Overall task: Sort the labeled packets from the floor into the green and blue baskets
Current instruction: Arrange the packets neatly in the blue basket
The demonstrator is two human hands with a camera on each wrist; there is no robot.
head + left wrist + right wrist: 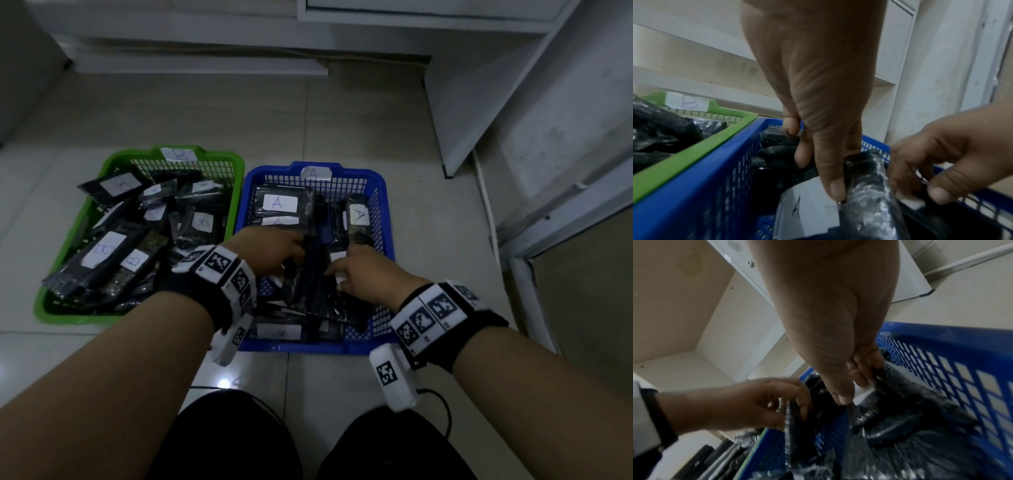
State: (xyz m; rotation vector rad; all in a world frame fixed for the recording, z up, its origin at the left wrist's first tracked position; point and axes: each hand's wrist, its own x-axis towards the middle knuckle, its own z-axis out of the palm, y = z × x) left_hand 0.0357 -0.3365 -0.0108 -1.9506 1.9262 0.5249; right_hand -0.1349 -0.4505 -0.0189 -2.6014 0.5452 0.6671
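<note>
A blue basket [381,180] tagged A stands on the floor to the right of a green basket [113,161] tagged B. Each is piled with black labeled packets. Both my hands are inside the blue basket. My left hand [291,261] pinches the edge of a black plastic packet [865,186] between thumb and fingers, next to a packet labeled A [807,209]. My right hand [337,278] pinches another black packet at its white label [863,391]. That label's letter is hidden. No packets show on the floor.
White cabinet panels [513,113] rise close on the right of the blue basket, and a low white ledge [205,65] runs along the back. Tiled floor [342,120] lies beyond the baskets. My knees in black [233,442] are just in front, with a thin cable [442,407].
</note>
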